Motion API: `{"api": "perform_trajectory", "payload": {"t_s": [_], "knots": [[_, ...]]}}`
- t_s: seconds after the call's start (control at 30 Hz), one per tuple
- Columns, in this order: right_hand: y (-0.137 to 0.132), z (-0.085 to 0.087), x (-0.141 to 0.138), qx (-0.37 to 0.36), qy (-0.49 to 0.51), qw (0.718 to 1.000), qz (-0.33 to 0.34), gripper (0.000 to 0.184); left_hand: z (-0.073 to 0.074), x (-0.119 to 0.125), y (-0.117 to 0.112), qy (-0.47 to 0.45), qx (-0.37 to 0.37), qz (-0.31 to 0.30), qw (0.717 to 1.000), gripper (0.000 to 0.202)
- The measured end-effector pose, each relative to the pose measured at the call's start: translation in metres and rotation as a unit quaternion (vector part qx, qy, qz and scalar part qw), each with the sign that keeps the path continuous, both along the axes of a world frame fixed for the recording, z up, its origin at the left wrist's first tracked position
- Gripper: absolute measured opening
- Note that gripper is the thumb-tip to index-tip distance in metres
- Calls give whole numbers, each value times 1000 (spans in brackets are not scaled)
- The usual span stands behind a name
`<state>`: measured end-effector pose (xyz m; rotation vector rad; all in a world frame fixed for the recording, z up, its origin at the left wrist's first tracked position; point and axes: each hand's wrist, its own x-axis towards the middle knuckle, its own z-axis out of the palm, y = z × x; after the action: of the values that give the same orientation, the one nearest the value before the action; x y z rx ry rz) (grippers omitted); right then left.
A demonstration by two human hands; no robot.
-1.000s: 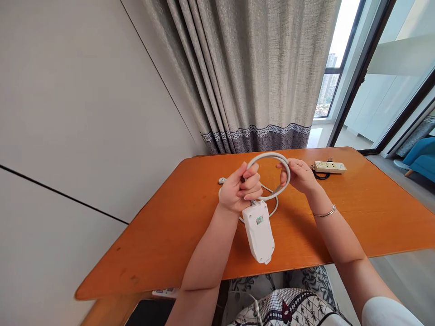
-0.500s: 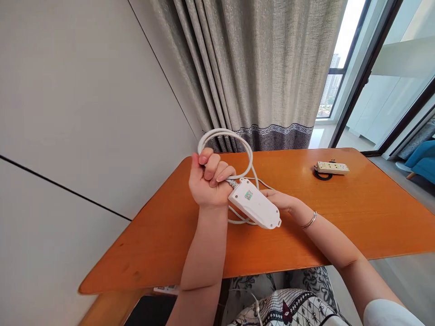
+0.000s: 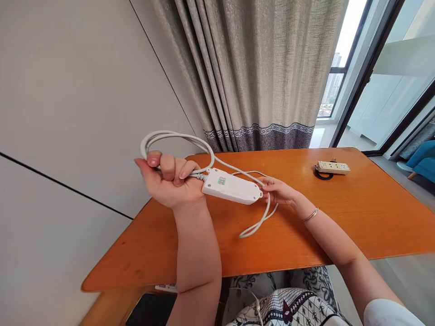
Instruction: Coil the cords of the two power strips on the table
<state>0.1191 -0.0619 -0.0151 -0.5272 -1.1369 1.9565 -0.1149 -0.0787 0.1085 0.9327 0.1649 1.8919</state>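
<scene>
A white power strip (image 3: 233, 186), its back with a small green label turned toward me, hangs tilted above the table between my hands. My left hand (image 3: 171, 179) is closed round its white cord (image 3: 183, 136), close to where the cord enters the strip, and loops of cord rise above the fingers. Beyond the strip's far right end, my right hand (image 3: 277, 191) pinches a length of the same cord. From there the cord hangs in a loose loop toward the tabletop. The strip's front is hidden.
A second, cream power strip (image 3: 333, 167) with a black cord lies at the back right of the orange wooden table (image 3: 356, 217). A dark flat object (image 3: 151, 310) is below the table edge. A wall (image 3: 68, 113) borders the left, a curtain (image 3: 265, 68) the back.
My left hand has moved left with the power strip, which now lies closer to level. My right hand has come up a little, drawing the cord out between the hands.
</scene>
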Motion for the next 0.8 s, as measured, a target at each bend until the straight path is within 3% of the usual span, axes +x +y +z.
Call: {"api": "perform_trajectory", "payload": {"t_s": [0.1,0.2,0.27,0.37,0.43,0.5,0.67,0.8], "knots": [[2,13,12,38,-18,992,-118,32,-2,8,6,-49,-2,-8,999,58],[0,27,23,113,-130,955,-240,23,-6,25,13,-57,-3,9,998,51],[-7,35,28,201,-238,899,-308,20,-10,39,15,-35,-6,32,999,49],[-22,47,28,351,-386,767,-373,21,-17,57,16,6,0,75,997,47],[-33,53,24,410,-454,699,-370,23,-24,65,17,37,24,102,994,46],[-43,57,19,444,-504,656,-345,27,-32,71,20,74,61,126,987,46],[-65,64,8,520,-557,575,-298,34,-52,76,27,199,125,163,958,46],[-80,68,6,575,-558,529,-280,33,-60,81,22,352,166,163,907,43]]}}
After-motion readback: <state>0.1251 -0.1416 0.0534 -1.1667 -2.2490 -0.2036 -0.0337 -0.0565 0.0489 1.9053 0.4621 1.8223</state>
